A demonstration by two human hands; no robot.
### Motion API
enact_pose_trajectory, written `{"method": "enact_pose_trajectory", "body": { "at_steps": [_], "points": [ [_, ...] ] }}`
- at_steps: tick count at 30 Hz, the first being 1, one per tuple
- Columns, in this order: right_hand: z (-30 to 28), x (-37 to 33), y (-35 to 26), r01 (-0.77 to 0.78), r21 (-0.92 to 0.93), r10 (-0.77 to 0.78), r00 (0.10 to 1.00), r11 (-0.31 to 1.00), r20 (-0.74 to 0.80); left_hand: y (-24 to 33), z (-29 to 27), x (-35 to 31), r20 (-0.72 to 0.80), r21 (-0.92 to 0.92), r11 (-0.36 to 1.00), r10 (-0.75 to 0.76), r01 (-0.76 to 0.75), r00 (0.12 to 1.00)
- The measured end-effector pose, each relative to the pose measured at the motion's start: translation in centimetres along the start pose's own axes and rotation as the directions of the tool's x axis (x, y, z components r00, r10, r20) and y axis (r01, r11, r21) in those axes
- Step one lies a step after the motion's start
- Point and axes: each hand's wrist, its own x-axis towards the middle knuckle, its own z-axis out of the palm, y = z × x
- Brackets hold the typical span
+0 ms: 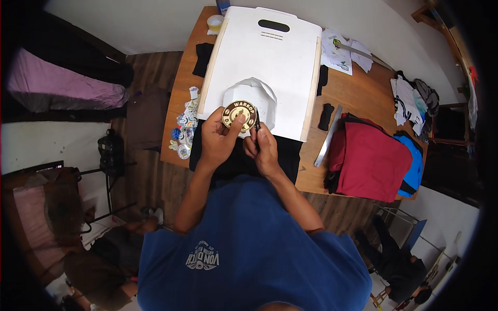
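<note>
My left hand (215, 139) is closed on a round brown and cream patch (241, 111), its thumb lying across the front. Against the patch's right edge are small black scissors (257, 122), held in my closed right hand (265, 150); their blades are partly hidden. Just behind both hands, a white open container with folded sides (267, 103) rests on a large white board (259, 57). Black cloth (228, 154) lies under my wrists at the table's near edge.
Several loose stickers or patches (187, 124) are piled at the wooden table's (368, 93) left. To the right lie a metal ruler (328, 140), folded red cloth (368, 160) and blue cloth (411, 166). Printed sheets (336, 52) lie farther back. Other people (397, 259) sit nearby.
</note>
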Motion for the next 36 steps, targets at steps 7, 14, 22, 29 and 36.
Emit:
{"method": "enact_pose_trajectory", "body": {
  "at_steps": [7, 14, 22, 29, 36],
  "points": [
    [0.10, 0.07, -0.17, -0.069, -0.059, 0.065, 0.995, 0.996, -0.073, -0.14, 0.08, 0.18, -0.044, -0.001, 0.998, 0.068, -0.068, 0.997],
    [-0.13, 0.00, -0.33, -0.089, -0.034, 0.088, 0.995, 0.995, -0.048, 0.08, -0.12, 0.22, -0.017, 0.006, 0.998, 0.058, -0.058, 0.998],
    [-0.49, -0.15, -0.20, -0.076, 0.054, 0.076, 0.997, 0.996, 0.009, 0.39, -0.40, 0.52, 0.001, 0.036, 0.999, 0.039, -0.039, 0.999],
    [-0.63, -0.32, -0.40, -0.083, 0.039, 0.082, 0.996, 0.996, 0.020, 0.59, -0.28, 0.43, 0.000, 0.013, 1.000, 0.028, -0.028, 1.000],
    [-0.76, -0.18, -0.28, -0.018, 0.064, 0.018, 1.000, 0.998, 0.008, -0.05, -0.23, 0.66, 0.046, -0.014, 0.999, -0.039, 0.040, 0.998]
  ]
}}
